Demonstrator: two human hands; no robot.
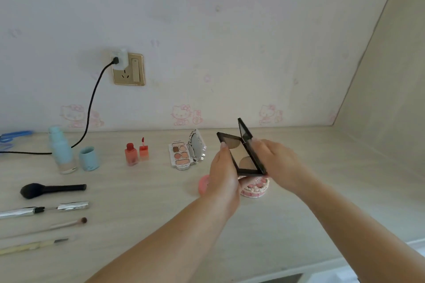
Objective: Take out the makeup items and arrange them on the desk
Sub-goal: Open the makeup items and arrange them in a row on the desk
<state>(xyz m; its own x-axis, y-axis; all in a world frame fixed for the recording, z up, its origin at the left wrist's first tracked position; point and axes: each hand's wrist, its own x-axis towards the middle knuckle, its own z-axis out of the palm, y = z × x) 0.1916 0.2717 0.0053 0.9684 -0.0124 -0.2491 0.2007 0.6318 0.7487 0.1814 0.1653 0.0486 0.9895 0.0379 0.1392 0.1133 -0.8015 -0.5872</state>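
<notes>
We hold the open black rectangular powder compact [243, 156] above the pale wooden desk [138, 190]: left hand [224, 174] grips its left edge, right hand [276, 163] its right.

A pale wood-grain desk [142, 202] runs along the wall. At its far left lie blue scissors [13, 135] and a black cable [25, 152]. Near them stand a light blue bottle [62, 151] and, just beside it, its cap [89, 158]. Further right stand two red lip tints [137, 153], then an open eyeshadow palette [184, 155]. Along the left side lie a black powder brush [50, 189], a silver wand [43, 209], a thin eyeshadow brush [69, 224] and a pale pencil [34, 246]. Near the middle sits a pink decorated compact [254, 188], partly hidden, with a pink round piece [203, 185] beside it.
</notes>
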